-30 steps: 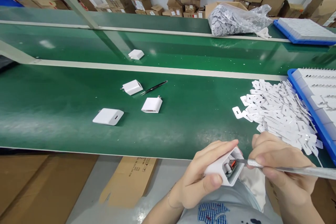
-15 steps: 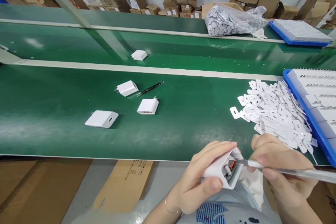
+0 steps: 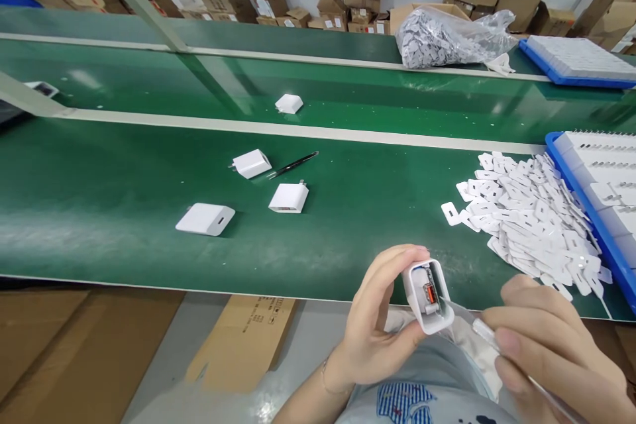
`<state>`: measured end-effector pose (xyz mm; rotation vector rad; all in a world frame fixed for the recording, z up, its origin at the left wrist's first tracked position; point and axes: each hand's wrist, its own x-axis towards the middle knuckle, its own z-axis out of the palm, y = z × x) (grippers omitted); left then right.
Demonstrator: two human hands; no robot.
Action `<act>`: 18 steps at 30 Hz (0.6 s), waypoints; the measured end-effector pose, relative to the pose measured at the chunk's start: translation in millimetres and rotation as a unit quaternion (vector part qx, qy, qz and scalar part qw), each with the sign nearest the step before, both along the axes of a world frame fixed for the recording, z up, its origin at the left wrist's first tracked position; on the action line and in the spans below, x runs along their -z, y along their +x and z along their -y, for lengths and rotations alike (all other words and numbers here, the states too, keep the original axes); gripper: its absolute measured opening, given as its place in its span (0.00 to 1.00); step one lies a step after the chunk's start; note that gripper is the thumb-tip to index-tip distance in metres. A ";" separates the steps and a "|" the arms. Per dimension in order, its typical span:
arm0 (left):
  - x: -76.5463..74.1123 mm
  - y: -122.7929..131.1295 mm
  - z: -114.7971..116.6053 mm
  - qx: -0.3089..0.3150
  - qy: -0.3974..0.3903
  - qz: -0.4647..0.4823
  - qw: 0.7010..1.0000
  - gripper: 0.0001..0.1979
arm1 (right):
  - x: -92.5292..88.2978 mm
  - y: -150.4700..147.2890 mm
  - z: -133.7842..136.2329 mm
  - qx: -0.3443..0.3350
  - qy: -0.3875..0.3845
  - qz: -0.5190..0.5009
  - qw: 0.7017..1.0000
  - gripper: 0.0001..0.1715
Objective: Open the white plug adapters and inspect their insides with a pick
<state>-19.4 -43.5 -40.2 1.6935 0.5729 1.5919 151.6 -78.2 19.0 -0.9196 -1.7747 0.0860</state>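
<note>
My left hand (image 3: 375, 328) is closed around a white charger housing (image 3: 413, 295), fingers on top and thumb underneath. The housing's open end is turned up toward me, showing a circuit board (image 3: 430, 291) with an orange-red part inside. In my right hand (image 3: 556, 341) is a slim craft knife (image 3: 485, 332) with a silvery handle, pinched between thumb and fingers. Its blade reaches to the lower right rim of the housing; whether it touches is hard to tell. Beyond my right hand lies a heap of small white slotted end plates (image 3: 531, 218).
On the green bench (image 3: 348, 238) stand white chargers, one (image 3: 206, 219) at left and another (image 3: 289, 198) beside black tweezers (image 3: 297, 163). A blue tray (image 3: 589, 215) of white pieces borders the heap. A plastic bag (image 3: 442, 40) of plates sits on the back shelf.
My left hand has tilted the housing more upright, its opening now facing up. My right hand has drawn back slightly down and right; the blade has left the inside. The view has shifted slightly.
</note>
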 end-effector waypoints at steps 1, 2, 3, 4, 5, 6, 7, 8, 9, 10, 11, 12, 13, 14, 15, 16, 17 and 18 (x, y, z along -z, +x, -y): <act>-1.3 0.3 -0.7 -0.003 0.005 0.002 1.000 0.31 | -2.6 -3.8 2.0 0.007 0.002 0.009 1.000 0.13; -2.6 0.5 -1.3 -0.004 0.009 0.003 1.000 0.30 | -4.9 -6.6 3.3 0.013 -0.005 0.020 1.000 0.14; -3.7 0.5 -1.8 -0.005 0.013 0.005 1.000 0.30 | -6.7 -8.4 3.9 0.012 -0.005 0.032 0.999 0.15; -4.6 0.5 -2.1 -0.006 0.016 0.006 1.000 0.29 | -7.8 -9.4 4.0 0.003 -0.006 0.044 0.999 0.15; -5.2 0.5 -2.4 -0.006 0.019 0.008 1.000 0.29 | -8.4 -10.0 3.8 0.001 -0.009 0.044 0.999 0.15; -5.6 0.5 -2.6 -0.007 0.023 0.011 1.000 0.29 | -8.5 -10.3 3.4 -0.002 -0.013 0.038 0.999 0.15; -5.7 0.5 -2.8 -0.008 0.027 0.014 1.000 0.29 | -8.3 -10.4 3.1 -0.002 -0.016 0.025 1.000 0.16; -5.6 0.5 -3.1 -0.008 0.030 0.015 0.999 0.28 | -8.1 -10.6 2.7 -0.003 -0.018 0.013 1.000 0.16; -5.4 0.6 -3.3 -0.010 0.031 0.016 0.999 0.28 | -8.0 -10.8 2.5 -0.001 -0.017 0.002 1.000 0.16; -5.0 0.6 -3.5 -0.012 0.031 0.016 0.999 0.28 | -8.2 -10.9 2.2 0.004 -0.016 -0.001 1.000 0.16; -4.6 0.6 -3.7 -0.014 0.029 0.015 0.999 0.28 | -8.6 -10.9 2.0 0.006 -0.006 0.001 1.000 0.15; -4.2 0.6 -3.8 -0.018 0.026 0.013 0.999 0.28 | -9.1 -10.8 1.8 0.002 0.003 0.011 1.000 0.15; -3.8 0.6 -3.8 -0.021 0.023 0.011 0.999 0.28 | -9.7 -10.6 1.7 -0.003 0.011 0.022 1.000 0.15; -3.6 0.6 -3.7 -0.025 0.021 0.009 0.999 0.28 | -10.2 -10.3 1.6 -0.010 0.012 0.032 0.999 0.15; -3.5 0.6 -3.5 -0.029 0.022 0.006 0.999 0.28 | -10.3 -10.1 1.7 -0.007 0.000 0.034 0.999 0.16; -3.6 0.6 -3.2 -0.032 0.022 0.003 0.999 0.28 | -10.0 -9.9 2.1 -0.003 -0.014 0.031 0.999 0.16; -3.8 0.6 -2.9 -0.036 0.022 0.000 0.999 0.28 | -9.4 -9.6 2.6 0.004 -0.023 0.025 0.999 0.17; -4.0 0.6 -2.6 -0.039 0.023 -0.003 0.999 0.28 | -8.4 -9.4 3.3 0.003 -0.036 0.020 0.999 0.17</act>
